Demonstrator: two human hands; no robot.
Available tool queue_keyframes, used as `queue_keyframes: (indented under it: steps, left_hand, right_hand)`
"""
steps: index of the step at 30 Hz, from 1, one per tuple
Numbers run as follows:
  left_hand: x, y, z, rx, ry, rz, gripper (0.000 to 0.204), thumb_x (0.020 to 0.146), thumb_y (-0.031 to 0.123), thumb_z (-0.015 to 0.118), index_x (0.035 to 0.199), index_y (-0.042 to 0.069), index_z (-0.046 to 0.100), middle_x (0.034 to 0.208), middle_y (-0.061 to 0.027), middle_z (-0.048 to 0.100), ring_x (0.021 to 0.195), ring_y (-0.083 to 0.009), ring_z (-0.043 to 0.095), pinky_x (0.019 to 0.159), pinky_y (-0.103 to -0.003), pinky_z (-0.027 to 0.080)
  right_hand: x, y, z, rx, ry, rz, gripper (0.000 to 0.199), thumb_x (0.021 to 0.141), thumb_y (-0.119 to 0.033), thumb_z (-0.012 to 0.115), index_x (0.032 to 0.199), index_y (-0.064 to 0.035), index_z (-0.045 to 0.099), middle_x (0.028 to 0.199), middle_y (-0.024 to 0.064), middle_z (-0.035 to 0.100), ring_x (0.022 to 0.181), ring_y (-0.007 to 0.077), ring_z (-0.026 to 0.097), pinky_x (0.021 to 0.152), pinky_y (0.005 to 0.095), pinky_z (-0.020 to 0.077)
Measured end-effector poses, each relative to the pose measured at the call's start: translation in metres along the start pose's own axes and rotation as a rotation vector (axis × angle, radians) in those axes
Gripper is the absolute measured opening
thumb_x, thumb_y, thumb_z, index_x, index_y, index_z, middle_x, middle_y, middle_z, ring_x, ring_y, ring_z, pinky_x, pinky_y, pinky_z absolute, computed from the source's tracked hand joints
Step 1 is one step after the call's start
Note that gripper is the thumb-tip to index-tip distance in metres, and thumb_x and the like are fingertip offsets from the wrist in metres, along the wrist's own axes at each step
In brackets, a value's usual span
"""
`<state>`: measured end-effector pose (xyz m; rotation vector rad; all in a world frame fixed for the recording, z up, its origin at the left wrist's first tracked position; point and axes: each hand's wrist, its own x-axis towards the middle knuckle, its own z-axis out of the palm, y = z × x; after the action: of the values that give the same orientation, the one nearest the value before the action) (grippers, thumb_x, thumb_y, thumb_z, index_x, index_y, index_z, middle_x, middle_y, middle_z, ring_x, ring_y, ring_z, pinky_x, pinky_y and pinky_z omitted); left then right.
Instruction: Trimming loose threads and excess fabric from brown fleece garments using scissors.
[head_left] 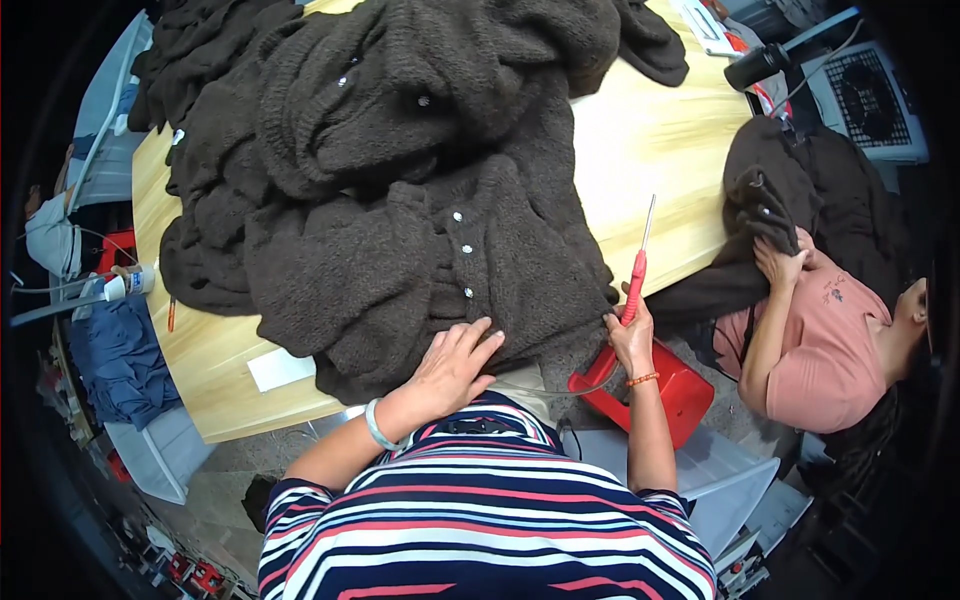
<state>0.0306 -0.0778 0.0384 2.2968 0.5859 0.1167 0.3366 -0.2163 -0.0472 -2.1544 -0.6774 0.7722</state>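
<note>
At far left, crumpled blue cloth point(120, 350) is heaped beside the pale wooden tabletop point(215, 400). An orange pen point(171, 315) lies near the tabletop's left edge, and a white paper point(280, 370) lies by its near edge, just beside the knitwear. A big dark brown knit pile point(400, 110) covers the far left and middle of the tabletop. In front of it, nearest the wearer, a brown knit garment point(350, 265) lies spread and rumpled, with a short row of shiny buttons point(467, 250) down its middle. The wearer's left hand point(445, 372), a pale bangle point(378, 425) at the wrist, rests palm down on the garment's near edge below the buttons, its fingers loosely spread and flat. To the right, the right hand point(632, 340), wearing an orange bead bracelet point(642, 379), has its fingers closed around the red handle of a tool point(639, 270), whose thin metal shaft points up and away over the tabletop; whether they also touch the garment beside them, I cannot tell. Below that hand sits a red bin point(690, 400). At far right, a co-worker in a pink shirt point(830, 350) handles another brown garment point(770, 195).
</note>
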Motion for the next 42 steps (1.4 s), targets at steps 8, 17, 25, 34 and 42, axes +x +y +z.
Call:
queue_keyframes:
  steps: [8,17,25,34,42]
  left_hand:
    - [0.019,-0.053,0.007,-0.598,0.390,-0.541,0.053,0.088,0.008,0.068,0.136,0.000,0.045,0.117,-0.0144,0.052,0.093,-0.0133,0.060,0.065,-0.027,0.055]
    - [0.050,-0.060,0.001,-1.239,0.302,-0.597,0.049,0.087,0.017,0.074,0.127,-0.002,0.053,0.104,-0.0064,0.066,0.094,-0.0142,0.063,0.086,-0.028,0.051]
    - [0.016,-0.061,-0.037,0.333,0.625,-0.414,0.072,0.074,0.018,0.081,0.136,0.004,0.047,0.125,-0.0205,0.048,0.110,-0.0365,0.050,0.094,-0.043,0.043]
    - [-0.007,-0.139,-0.064,-0.909,0.654,-0.668,0.013,0.089,0.003,0.069,0.102,0.001,0.066,0.089,0.0026,0.066,0.078,-0.0042,0.058,0.075,-0.019,0.048]
    - [0.024,-0.119,-0.052,-0.322,0.713,-0.626,0.057,0.079,0.019,0.083,0.123,-0.002,0.054,0.099,-0.0045,0.061,0.077,-0.0096,0.055,0.075,-0.024,0.050]
  right_hand:
    - [-0.016,-0.049,-0.011,0.023,0.039,0.059,0.032,0.090,-0.010,0.068,0.119,0.0012,0.061,0.071,0.0044,0.061,0.066,0.0115,0.057,0.066,0.0283,0.0484]
    - [-0.028,-0.084,-0.012,-0.120,-0.009,-0.291,0.009,0.088,-0.005,0.068,0.094,0.0013,0.064,0.084,0.0152,0.060,0.074,0.0279,0.061,0.070,0.0350,0.0489]
    - [-0.030,-0.079,-0.009,-0.115,-0.070,-0.301,0.010,0.088,-0.005,0.067,0.095,0.0002,0.063,0.084,0.0153,0.059,0.075,0.0305,0.061,0.071,0.0376,0.0492]
    - [-0.026,-0.082,-0.001,-0.021,-0.191,-0.201,0.010,0.088,-0.004,0.066,0.096,0.0006,0.062,0.085,0.0159,0.061,0.077,0.0309,0.062,0.071,0.0369,0.0503]
    - [-0.036,-0.099,0.004,-0.303,-0.113,-0.537,0.013,0.088,-0.005,0.067,0.094,-0.0010,0.057,0.085,0.0156,0.054,0.074,0.0336,0.058,0.064,0.0406,0.0485]
